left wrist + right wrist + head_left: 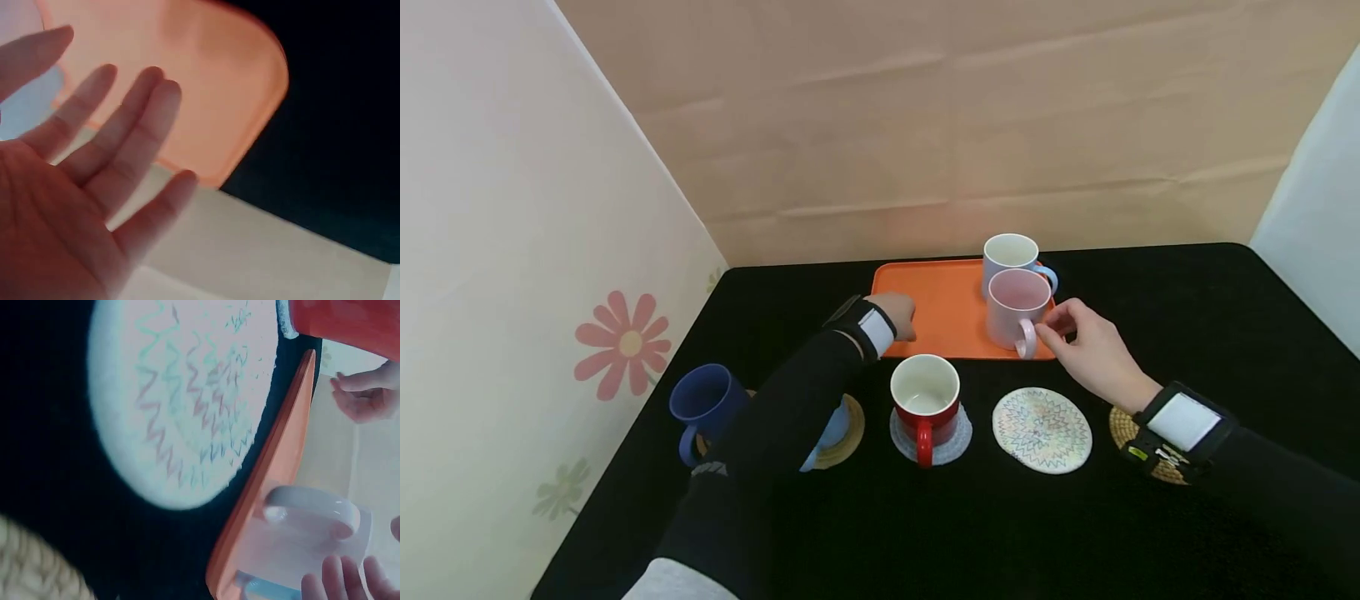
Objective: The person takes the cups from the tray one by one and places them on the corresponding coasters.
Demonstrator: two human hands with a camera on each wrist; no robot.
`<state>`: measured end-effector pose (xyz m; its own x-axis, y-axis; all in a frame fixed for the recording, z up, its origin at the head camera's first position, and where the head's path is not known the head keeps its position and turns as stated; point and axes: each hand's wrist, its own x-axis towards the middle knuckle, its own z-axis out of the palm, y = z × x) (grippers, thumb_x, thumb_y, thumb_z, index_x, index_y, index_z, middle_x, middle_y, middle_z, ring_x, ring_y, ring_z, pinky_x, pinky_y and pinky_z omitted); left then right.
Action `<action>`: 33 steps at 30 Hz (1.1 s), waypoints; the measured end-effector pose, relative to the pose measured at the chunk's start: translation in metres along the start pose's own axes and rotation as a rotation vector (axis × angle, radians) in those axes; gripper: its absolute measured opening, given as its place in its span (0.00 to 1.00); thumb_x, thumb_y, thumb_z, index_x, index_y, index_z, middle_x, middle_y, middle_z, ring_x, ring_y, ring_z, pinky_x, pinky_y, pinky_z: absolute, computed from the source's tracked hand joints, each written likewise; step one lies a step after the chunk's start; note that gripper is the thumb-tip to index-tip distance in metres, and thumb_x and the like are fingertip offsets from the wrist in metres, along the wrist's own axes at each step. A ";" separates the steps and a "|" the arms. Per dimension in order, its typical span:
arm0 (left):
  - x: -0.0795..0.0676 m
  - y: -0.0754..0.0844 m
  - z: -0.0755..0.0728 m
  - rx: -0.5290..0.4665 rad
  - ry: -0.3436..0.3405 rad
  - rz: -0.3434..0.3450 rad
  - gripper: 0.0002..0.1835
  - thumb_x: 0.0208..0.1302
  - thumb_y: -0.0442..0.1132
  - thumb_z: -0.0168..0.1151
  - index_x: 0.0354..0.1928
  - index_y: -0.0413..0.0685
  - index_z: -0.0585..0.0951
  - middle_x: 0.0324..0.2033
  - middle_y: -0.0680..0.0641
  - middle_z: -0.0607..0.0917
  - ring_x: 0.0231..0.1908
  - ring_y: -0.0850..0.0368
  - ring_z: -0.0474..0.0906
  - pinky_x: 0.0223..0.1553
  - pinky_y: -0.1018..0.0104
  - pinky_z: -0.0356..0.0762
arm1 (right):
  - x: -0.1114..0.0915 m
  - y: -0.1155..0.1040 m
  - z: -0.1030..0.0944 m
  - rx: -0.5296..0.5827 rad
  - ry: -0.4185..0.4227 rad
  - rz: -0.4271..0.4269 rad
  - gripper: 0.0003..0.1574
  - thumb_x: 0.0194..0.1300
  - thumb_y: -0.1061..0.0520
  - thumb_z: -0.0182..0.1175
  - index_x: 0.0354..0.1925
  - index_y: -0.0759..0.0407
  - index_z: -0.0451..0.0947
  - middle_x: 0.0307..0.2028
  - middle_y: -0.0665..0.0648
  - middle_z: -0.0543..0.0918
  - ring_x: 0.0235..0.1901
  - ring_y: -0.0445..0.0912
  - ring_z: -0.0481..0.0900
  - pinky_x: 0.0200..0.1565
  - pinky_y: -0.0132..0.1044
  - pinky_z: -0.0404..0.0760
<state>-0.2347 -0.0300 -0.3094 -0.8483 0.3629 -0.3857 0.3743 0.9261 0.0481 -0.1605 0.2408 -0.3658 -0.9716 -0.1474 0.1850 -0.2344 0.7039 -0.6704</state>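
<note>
A pink mug (1009, 312) stands on the right end of an orange tray (943, 300), its handle toward the front right. Close by that handle (312, 506) is my right hand (1090, 346), fingers loosely bent and thumb apart from them. Whether it touches the mug I cannot tell. Behind the pink mug stands a pale blue mug (1003, 254) with a white inside. My left hand (895, 312) is over the tray's left end; the left wrist view shows its fingers (134, 150) spread and relaxed, with nothing held.
Nearer me, a red mug (925, 400) sits on a grey coaster (961, 442). To its right lies a zigzag-patterned coaster (1042, 429), then a woven coaster (1123, 429) partly under my right wrist. A dark blue mug (711, 404) and a light blue item (833, 429) flank my left sleeve.
</note>
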 end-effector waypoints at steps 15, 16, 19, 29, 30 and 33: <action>0.011 0.001 0.024 0.024 -0.073 0.021 0.11 0.67 0.37 0.62 0.49 0.42 0.83 0.42 0.46 0.84 0.39 0.54 0.74 0.43 0.65 0.71 | 0.001 -0.002 0.021 0.237 -0.054 0.237 0.34 0.75 0.40 0.45 0.54 0.71 0.65 0.49 0.68 0.71 0.45 0.56 0.70 0.43 0.38 0.74; 0.014 0.000 0.025 0.022 -0.072 0.018 0.11 0.67 0.37 0.62 0.48 0.43 0.83 0.42 0.46 0.84 0.40 0.53 0.74 0.43 0.64 0.71 | 0.002 -0.003 0.022 0.274 -0.059 0.246 0.35 0.75 0.39 0.44 0.54 0.72 0.65 0.50 0.68 0.71 0.47 0.56 0.70 0.45 0.38 0.75; 0.041 -0.010 0.037 0.045 -0.076 0.005 0.08 0.64 0.39 0.64 0.44 0.46 0.84 0.38 0.48 0.83 0.39 0.53 0.74 0.42 0.63 0.71 | 0.003 -0.007 0.026 0.380 -0.078 0.269 0.35 0.76 0.39 0.42 0.53 0.72 0.65 0.52 0.69 0.71 0.51 0.57 0.70 0.50 0.39 0.75; 0.116 -0.042 0.074 -0.022 -0.048 -0.073 0.06 0.52 0.40 0.74 0.25 0.55 0.84 0.31 0.51 0.82 0.36 0.52 0.74 0.35 0.63 0.73 | 0.011 -0.011 0.040 0.647 -0.179 0.320 0.34 0.78 0.42 0.35 0.47 0.72 0.70 0.47 0.63 0.75 0.45 0.48 0.75 0.49 0.35 0.78; 0.113 -0.042 0.073 -0.023 -0.039 -0.068 0.06 0.51 0.40 0.75 0.24 0.55 0.84 0.31 0.51 0.82 0.35 0.52 0.75 0.34 0.63 0.73 | 0.013 -0.011 0.040 0.666 -0.187 0.324 0.33 0.78 0.42 0.35 0.45 0.70 0.71 0.45 0.61 0.76 0.44 0.47 0.75 0.48 0.34 0.78; 0.091 -0.034 0.064 -0.012 -0.017 -0.048 0.06 0.50 0.39 0.74 0.22 0.54 0.84 0.29 0.51 0.82 0.33 0.54 0.74 0.31 0.64 0.73 | 0.014 -0.011 0.040 0.729 -0.203 0.349 0.30 0.79 0.43 0.36 0.38 0.64 0.73 0.38 0.55 0.76 0.42 0.47 0.75 0.46 0.32 0.77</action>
<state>-0.3009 -0.0355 -0.4051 -0.8585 0.3160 -0.4038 0.3285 0.9436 0.0400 -0.1728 0.2031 -0.3849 -0.9626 -0.1756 -0.2061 0.1876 0.1164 -0.9753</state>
